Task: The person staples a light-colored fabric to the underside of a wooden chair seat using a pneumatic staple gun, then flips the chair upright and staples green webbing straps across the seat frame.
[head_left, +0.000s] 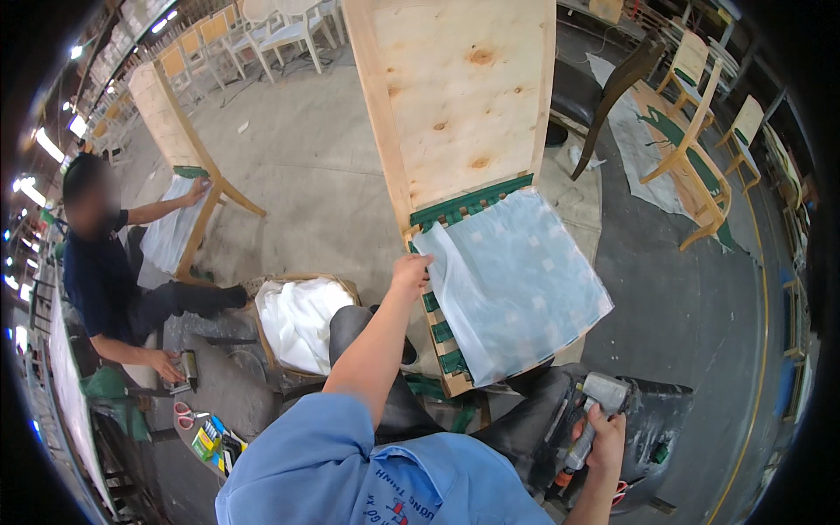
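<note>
A wooden chair frame with a tall plywood back stands in front of me. Its seat is woven with green webbing, mostly covered by a thin, see-through white cloth. At the left rear corner of the seat, my left hand pinches the cloth's edge, which is wrinkled there. Webbing shows along the uncovered left side and by the back. In my right hand is a grey staple gun, held above a dark padded surface to the right of the seat and away from the cloth.
On the left, a co-worker touches another chair frame, one hand near a second staple gun. A basket of white cloth sits between us. Scissors and small boxes lie nearby. A dark chair stands behind right.
</note>
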The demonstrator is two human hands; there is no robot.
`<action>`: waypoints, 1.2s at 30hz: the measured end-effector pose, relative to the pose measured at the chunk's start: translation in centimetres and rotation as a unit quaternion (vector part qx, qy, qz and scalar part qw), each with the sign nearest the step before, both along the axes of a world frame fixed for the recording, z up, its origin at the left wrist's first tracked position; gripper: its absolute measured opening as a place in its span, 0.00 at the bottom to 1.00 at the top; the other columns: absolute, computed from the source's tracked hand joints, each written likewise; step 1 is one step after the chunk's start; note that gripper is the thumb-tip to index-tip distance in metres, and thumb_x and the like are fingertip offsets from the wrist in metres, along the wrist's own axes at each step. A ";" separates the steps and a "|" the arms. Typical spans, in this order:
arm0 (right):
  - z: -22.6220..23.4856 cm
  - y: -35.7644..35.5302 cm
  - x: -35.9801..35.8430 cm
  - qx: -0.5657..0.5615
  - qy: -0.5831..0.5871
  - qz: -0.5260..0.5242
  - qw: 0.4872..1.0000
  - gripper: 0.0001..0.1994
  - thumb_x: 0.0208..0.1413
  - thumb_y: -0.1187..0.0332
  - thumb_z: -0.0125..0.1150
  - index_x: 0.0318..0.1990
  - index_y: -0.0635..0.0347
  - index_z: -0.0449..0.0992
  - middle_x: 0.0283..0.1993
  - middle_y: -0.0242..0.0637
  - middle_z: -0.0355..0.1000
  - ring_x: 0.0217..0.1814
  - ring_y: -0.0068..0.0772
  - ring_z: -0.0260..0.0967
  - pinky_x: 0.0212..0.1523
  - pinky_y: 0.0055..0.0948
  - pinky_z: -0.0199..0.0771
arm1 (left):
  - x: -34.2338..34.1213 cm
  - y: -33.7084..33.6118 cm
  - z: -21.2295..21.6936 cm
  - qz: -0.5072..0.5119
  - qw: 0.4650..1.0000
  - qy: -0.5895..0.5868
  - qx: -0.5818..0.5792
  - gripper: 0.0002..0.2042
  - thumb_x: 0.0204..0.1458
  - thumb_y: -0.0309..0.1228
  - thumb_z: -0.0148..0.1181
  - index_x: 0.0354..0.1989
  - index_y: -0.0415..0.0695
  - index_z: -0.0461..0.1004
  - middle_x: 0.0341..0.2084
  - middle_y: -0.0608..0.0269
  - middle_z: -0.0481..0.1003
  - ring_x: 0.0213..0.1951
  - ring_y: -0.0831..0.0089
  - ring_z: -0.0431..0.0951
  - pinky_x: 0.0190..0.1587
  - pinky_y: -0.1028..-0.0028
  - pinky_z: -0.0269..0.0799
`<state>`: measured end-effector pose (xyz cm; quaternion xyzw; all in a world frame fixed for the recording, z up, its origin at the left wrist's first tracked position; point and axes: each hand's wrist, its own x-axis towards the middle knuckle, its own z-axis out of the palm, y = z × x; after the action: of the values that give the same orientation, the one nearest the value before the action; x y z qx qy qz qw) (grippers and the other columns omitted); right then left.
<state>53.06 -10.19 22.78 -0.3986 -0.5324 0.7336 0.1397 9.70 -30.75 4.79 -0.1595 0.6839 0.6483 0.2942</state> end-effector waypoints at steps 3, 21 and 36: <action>0.2 -0.2 0.2 -0.003 -0.010 -0.013 1.000 0.21 0.58 0.63 0.72 0.53 0.66 0.73 0.42 0.41 0.77 0.22 0.31 0.71 0.22 0.30 0.71 | 0.9 -1.5 -0.6 0.056 0.945 -0.042 0.320 0.14 0.66 0.34 0.59 0.54 0.40 0.71 0.45 0.59 0.79 0.46 0.63 0.80 0.51 0.58 0.76; -3.6 5.1 -12.5 -0.008 -0.043 0.136 0.990 0.20 0.60 0.55 0.69 0.48 0.64 0.76 0.32 0.35 0.76 0.19 0.28 0.71 0.20 0.29 0.70 | -0.9 -3.6 -2.8 0.092 0.928 -0.127 0.338 0.22 0.64 0.34 0.61 0.62 0.38 0.66 0.51 0.54 0.78 0.50 0.61 0.82 0.51 0.58 0.80; -16.3 14.2 -25.9 0.078 -0.249 0.200 0.945 0.23 0.60 0.52 0.69 0.49 0.64 0.78 0.37 0.40 0.76 0.32 0.34 0.75 0.35 0.38 0.76 | -2.2 -3.4 -0.2 0.036 0.927 -0.063 0.367 0.23 0.60 0.37 0.63 0.61 0.44 0.69 0.53 0.63 0.77 0.56 0.65 0.75 0.61 0.59 0.68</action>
<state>27.14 4.06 6.53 -0.4418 -0.6745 0.5801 -0.1158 7.52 -34.18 4.62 -0.1057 0.3718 0.8529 0.3511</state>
